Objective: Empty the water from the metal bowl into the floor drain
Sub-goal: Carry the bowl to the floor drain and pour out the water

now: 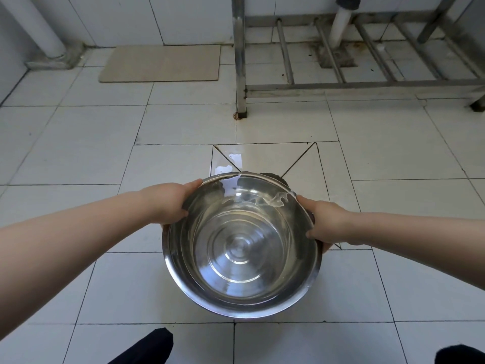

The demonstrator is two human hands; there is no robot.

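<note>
Bowl: round shiny metal bowl (241,245), tilted away, held above the white tiled floor (78,153)
Water: clear water (273,199) spilling over the far rim
Left hand (168,203): clamped on the left rim
Right hand (325,224): clamped on the right rim
Drain: dark floor drain (273,176), mostly hidden behind the far rim
</note>
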